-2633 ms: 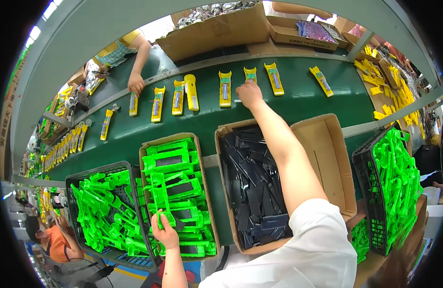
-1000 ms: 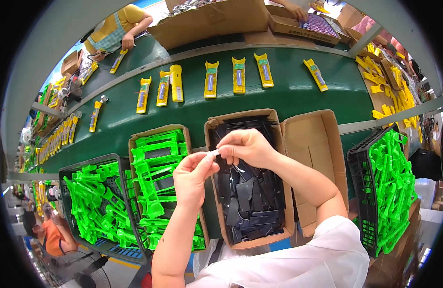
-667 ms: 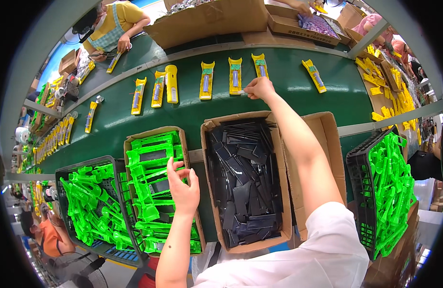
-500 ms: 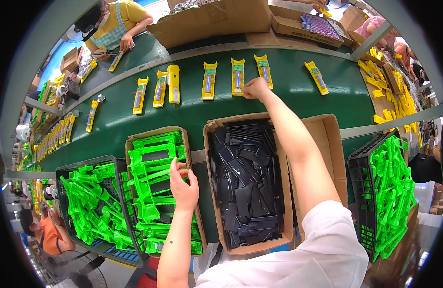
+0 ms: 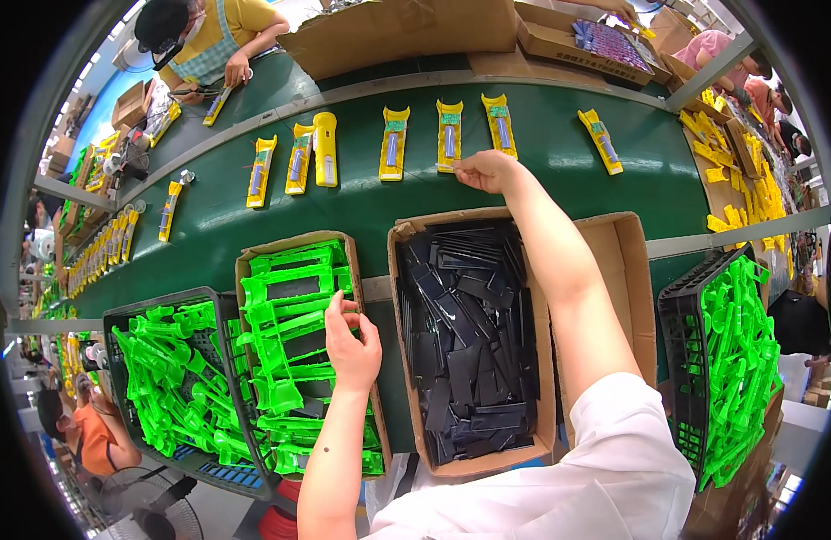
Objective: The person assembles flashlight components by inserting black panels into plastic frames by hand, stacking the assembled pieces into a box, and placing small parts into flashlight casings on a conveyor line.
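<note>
On the green work surface, my right hand [image 5: 489, 171] pinches the lower end of a yellow casing half [image 5: 449, 139] holding a blue cylindrical cell and a green circuit board. Its fingertips are partly hidden. Just right of that lies a similar casing half [image 5: 500, 126], with another [image 5: 394, 144] to the left. My left hand [image 5: 354, 349] hovers by the right side of a cardboard box [image 5: 358, 270] of bright green plastic frames [image 5: 298, 290]; its fingers are loosely bent and apart, holding nothing. Between my arms is a box of flat black strips [image 5: 465, 360].
Green parts fill black crates at left [image 5: 246, 396] and right [image 5: 681, 360]. A closed yellow flashlight body [image 5: 325, 153] stands among the casings. Across the table a person [image 5: 226, 45] handles a casing. Yellow parts [image 5: 748, 189] are heaped at far right.
The view has shifted slightly. My right hand stays at the lower end of the same casing half, and my left hand keeps its loose pose over the green frames.
</note>
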`<state>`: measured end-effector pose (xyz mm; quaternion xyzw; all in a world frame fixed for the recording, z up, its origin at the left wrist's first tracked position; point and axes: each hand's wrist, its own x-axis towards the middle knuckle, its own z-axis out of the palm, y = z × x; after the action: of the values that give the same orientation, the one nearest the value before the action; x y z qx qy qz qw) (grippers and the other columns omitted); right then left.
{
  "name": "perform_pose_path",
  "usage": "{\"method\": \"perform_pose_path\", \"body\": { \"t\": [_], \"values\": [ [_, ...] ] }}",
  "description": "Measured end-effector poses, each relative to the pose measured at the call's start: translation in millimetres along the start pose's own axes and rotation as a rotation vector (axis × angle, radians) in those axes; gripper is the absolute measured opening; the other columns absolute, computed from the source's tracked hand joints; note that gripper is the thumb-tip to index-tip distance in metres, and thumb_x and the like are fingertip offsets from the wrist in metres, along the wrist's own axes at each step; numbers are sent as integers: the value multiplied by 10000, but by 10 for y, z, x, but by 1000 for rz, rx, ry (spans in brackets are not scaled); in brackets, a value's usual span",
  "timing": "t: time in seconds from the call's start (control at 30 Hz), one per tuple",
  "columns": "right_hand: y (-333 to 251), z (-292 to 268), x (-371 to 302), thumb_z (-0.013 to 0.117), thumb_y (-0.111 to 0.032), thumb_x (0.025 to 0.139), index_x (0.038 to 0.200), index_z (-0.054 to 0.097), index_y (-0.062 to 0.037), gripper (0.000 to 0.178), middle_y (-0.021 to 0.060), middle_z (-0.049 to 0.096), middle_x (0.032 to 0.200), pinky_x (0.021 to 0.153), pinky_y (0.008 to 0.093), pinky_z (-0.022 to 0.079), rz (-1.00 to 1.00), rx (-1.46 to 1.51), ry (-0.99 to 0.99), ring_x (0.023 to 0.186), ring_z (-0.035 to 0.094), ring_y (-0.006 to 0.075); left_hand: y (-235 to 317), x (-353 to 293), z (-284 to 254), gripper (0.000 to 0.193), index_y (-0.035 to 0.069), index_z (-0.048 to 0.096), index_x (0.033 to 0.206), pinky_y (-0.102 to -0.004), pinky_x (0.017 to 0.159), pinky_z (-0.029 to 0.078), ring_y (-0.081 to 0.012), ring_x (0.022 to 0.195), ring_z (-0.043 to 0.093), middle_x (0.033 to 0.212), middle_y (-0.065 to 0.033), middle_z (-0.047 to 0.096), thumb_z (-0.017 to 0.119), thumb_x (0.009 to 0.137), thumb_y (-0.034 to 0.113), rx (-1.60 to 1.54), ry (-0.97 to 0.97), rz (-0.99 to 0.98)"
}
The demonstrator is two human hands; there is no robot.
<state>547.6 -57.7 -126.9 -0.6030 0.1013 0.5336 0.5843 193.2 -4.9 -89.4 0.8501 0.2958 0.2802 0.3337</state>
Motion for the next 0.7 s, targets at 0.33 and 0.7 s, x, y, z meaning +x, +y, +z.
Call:
{"method": "perform_pose_path", "body": {
  "t": [0.33,0.7],
  "values": [
    [-17,-4,-176,505,-50,844,964,504,34,146,36,520,722,544,164,448,27,-48,-393,614,497,73,14,3,20,479,-28,348,1162,-313,642,423,-195,663,484,899,-122,468,492,706,-59,20,-28,28],
    [78,-13,83,616,-75,759,847,601,34,141,57,588,676,523,206,495,-398,-364,148,548,558,105,10,18,49,474,-12,375,1149,-286,631,414,-169,656,453,900,-100,459,512,696,-45,13,-39,-16]
  ]
}}
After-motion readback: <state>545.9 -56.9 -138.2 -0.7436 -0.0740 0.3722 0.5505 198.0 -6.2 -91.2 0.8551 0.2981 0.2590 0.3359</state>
